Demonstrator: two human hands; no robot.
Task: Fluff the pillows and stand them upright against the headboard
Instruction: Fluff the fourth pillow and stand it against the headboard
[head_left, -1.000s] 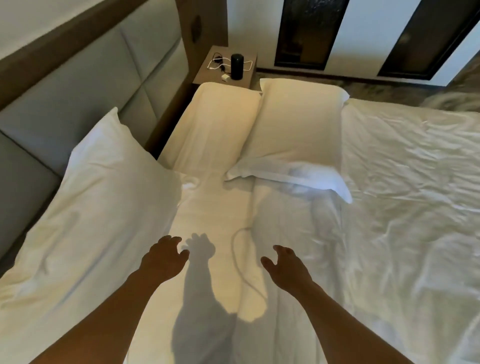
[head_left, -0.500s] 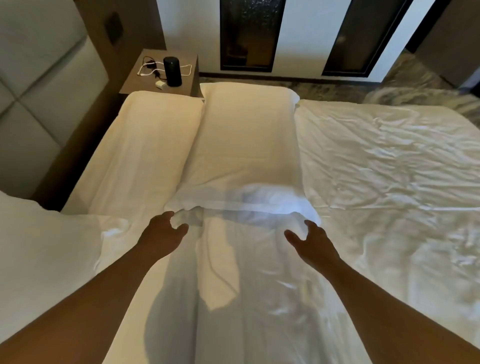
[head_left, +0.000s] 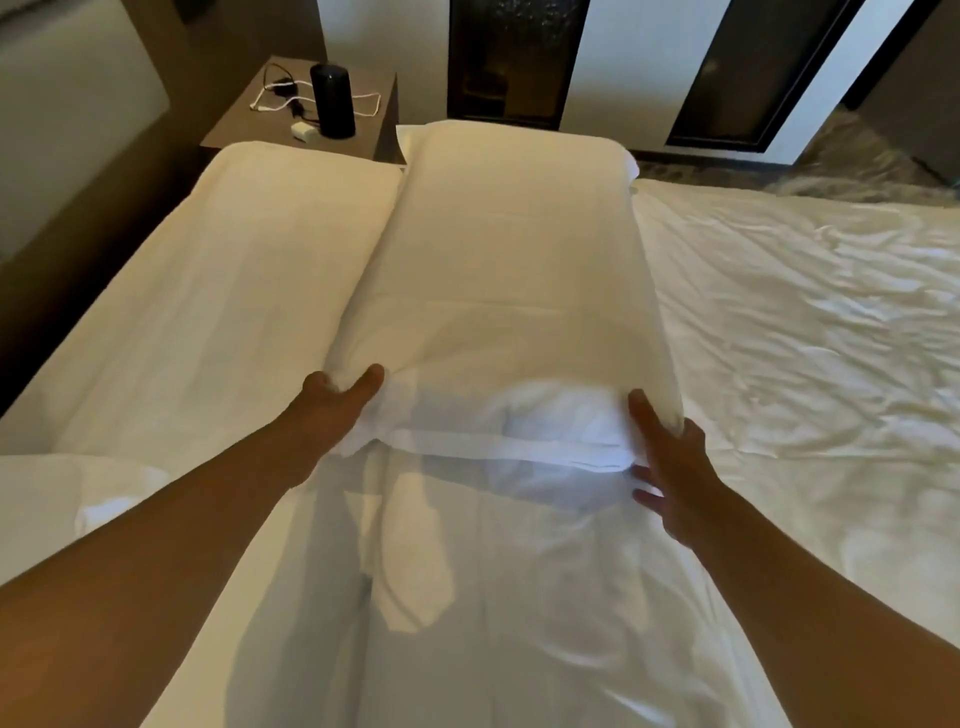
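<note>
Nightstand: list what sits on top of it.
On the nightstand stand a black cylinder, a white charger plug and tangled white and dark cables. Its near edge is covered by the left pillow, so anything there is hidden.

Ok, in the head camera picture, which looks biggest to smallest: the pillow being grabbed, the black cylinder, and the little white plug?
1. Grabbed pillow, by far
2. Black cylinder
3. White plug

The cylinder and plug sit farther away, so they look smaller than they are.
</note>
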